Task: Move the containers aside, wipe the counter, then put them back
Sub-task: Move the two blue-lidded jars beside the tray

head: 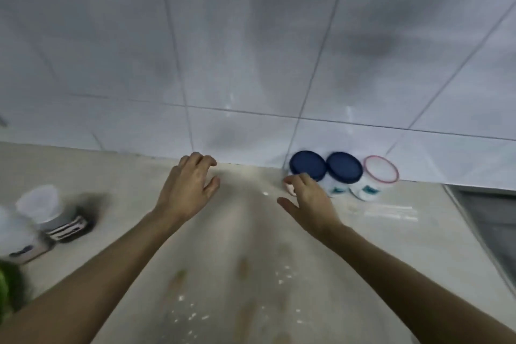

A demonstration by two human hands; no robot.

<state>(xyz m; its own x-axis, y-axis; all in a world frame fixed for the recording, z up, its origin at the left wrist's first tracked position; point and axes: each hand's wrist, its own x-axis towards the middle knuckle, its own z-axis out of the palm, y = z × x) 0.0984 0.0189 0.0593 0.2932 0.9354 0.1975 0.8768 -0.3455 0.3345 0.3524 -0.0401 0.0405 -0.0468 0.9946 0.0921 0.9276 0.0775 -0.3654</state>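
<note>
Frame motion-blurred, edges soft. Both arms reaching forward over counter [245, 232], beige, dusted with white specks and a few brownish smears in the near middle.

Left hand [187, 184] palm down near the back edge by the tiled wall [251, 50], fingers curled and slightly spread, thumb out to the side, holding nothing. Contact with the counter: cannot tell.

Right hand [310, 201] palm down, fingers loosely spread, thumb out to the left, empty. Fingertips [293, 180] just at the front of the nearest tub; touching or not, cannot tell from blur.

Three containers in a row against the wall, right of centre, touching or nearly so: blue-lid tub [308, 165], second blue-lid tub [344, 167], then red-rim tub [381, 169] with clear or white top. All upright, white bodies with teal label marks.

Far left: two white-topped containers [39, 204], blurred, beside a dark object with metal ribs [71, 227]. Green thing [7, 288] at lower left corner, unidentifiable.

Right edge: sink [491, 220], steel, set into the counter, well apart from the tubs.
</note>
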